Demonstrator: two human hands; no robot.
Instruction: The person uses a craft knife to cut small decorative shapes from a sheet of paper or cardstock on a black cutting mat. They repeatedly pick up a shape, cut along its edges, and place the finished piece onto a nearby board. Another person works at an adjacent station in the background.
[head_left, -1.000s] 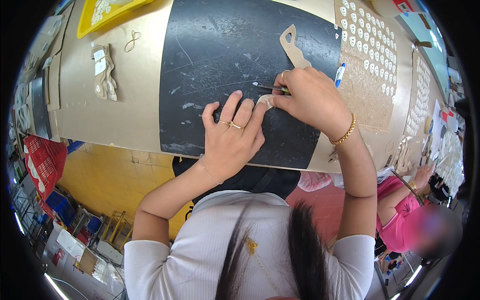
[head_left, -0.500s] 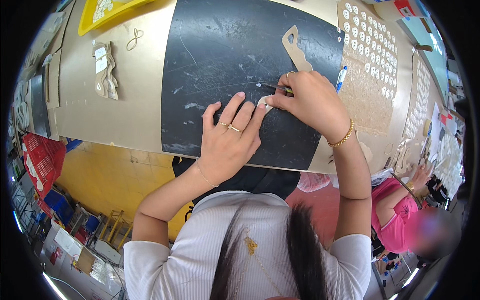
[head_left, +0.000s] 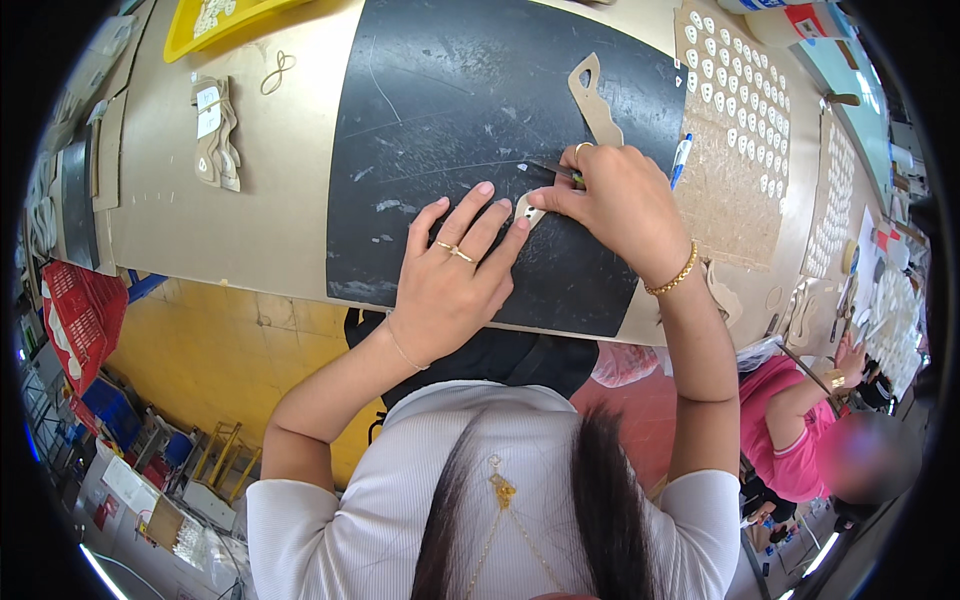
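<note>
A small cream teardrop-shaped piece (head_left: 529, 211) with dark holes lies on the black mat (head_left: 430, 130). My left hand (head_left: 455, 265) rests palm down with fingers spread, its index fingertip touching the piece's lower edge. My right hand (head_left: 622, 200) is closed round a thin pointed dark tool (head_left: 549, 165) with a yellow-green part; its exact kind is mostly hidden by my fingers. My right thumb presses on the upper end of the piece. Beyond my right knuckles lies a wavy beige template (head_left: 596, 105) with a cut-out near its far end.
A rubber-banded bundle of wavy templates (head_left: 215, 135), a loose rubber band (head_left: 278, 74) and a yellow tray (head_left: 215, 40) are to the left. Right of the mat lie a blue-and-white pen (head_left: 681, 160) and a board (head_left: 735, 215) with rows of small cream pieces. A co-worker in pink (head_left: 790, 430) works at far right.
My left index finger has slid slightly back, so more of the small piece shows. The tool stays in my right hand. The co-worker's arm has shifted.
</note>
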